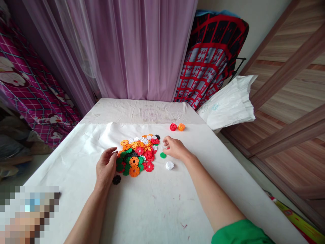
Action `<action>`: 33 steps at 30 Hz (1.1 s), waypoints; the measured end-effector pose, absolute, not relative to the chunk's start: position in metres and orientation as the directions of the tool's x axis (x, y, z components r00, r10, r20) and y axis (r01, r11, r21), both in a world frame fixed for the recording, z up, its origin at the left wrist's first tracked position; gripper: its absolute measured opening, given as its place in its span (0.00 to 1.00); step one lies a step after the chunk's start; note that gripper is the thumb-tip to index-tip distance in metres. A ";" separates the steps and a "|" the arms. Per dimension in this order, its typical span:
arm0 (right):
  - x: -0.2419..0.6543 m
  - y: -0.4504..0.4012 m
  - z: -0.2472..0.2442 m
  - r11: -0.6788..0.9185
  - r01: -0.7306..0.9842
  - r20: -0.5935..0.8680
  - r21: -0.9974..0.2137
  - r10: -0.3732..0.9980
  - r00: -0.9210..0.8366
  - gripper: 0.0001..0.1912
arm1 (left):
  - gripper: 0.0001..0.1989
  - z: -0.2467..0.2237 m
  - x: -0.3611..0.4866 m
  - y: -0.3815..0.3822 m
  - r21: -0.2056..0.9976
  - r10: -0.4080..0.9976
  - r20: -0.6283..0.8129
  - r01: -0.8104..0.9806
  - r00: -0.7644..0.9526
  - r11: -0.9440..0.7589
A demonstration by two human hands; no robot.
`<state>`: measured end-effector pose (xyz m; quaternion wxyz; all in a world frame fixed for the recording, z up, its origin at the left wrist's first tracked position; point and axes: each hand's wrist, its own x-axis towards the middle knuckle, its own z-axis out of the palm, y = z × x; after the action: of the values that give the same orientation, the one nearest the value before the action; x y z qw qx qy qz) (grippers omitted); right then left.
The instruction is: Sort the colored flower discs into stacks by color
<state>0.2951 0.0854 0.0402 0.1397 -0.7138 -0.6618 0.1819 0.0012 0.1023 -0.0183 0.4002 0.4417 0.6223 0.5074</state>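
A loose pile of flower-shaped plastic discs [134, 161], notched around their rims, lies mid-table in orange, red, green, black and white. My left hand [105, 167] rests at the pile's left edge, fingers bent and a little apart, with nothing clearly held. A single black disc [116, 179] lies by its wrist. To the pile's right, my right hand [175, 148] is curled with thumb and forefinger apart. Just beneath its thumb is a green disc [163, 155]. Something pale shows between those fingers, too small to make out. Nearer me sits a white stack of discs [169, 165].
Farther back are a red stack [173, 127] and an orange stack [181, 127]. White cloth covers the table [152, 210], wrinkled at the left. A white bag [228, 103] stands at the right far corner; purple curtains [142, 51] hang behind. A blurred patch hides the lower left.
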 end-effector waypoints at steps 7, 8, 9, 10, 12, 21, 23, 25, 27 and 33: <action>0.307 0.025 0.053 0.001 0.878 -0.054 -0.479 0.998 -0.031 0.19 | 0.23 -0.022 0.001 0.103 0.986 0.960 -0.021 0.152 -0.279 0.066; 0.307 0.021 0.054 0.011 0.883 -0.051 -0.468 0.998 -0.039 0.19 | 0.22 -0.022 0.001 0.104 0.987 0.960 -0.020 0.150 -0.278 0.064; 0.305 0.017 0.054 0.018 0.889 -0.048 -0.458 0.998 -0.045 0.19 | 0.22 -0.023 0.000 0.104 0.987 0.960 -0.018 0.150 -0.278 0.061; 0.304 0.015 0.053 0.022 0.893 -0.048 -0.449 0.998 -0.048 0.19 | 0.22 -0.024 0.000 0.104 0.986 0.961 -0.016 0.154 -0.277 0.061; 0.302 0.014 0.051 0.024 0.900 -0.057 -0.435 0.997 -0.054 0.18 | 0.23 -0.025 -0.001 0.105 0.984 0.961 -0.012 0.168 -0.277 0.061; 0.302 0.012 0.045 0.037 0.913 -0.057 -0.406 0.996 -0.066 0.16 | 0.22 -0.024 0.001 0.106 0.986 0.958 -0.025 0.152 -0.284 0.071; 0.301 0.017 0.049 0.046 0.917 -0.046 -0.396 0.996 -0.070 0.14 | 0.23 -0.024 0.001 0.106 0.985 0.957 -0.036 0.149 -0.287 0.082; 0.297 0.027 0.051 0.057 0.927 -0.033 -0.371 0.997 -0.074 0.12 | 0.23 -0.024 0.001 0.105 0.985 0.956 -0.027 0.156 -0.291 0.075; 0.291 0.044 0.050 0.065 0.937 -0.031 -0.344 0.996 -0.081 0.12 | 0.23 -0.024 0.001 0.105 0.986 0.957 -0.013 0.155 -0.290 0.060; 0.269 0.094 0.031 0.105 0.964 -0.074 -0.244 0.989 -0.127 0.18 | 0.21 -0.023 0.003 0.102 0.997 0.960 -0.006 0.069 -0.279 0.026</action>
<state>0.2690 0.0942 0.0308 0.0538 -0.6586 -0.7414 0.1169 0.0031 0.1018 -0.0225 0.4105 0.4383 0.5871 0.5429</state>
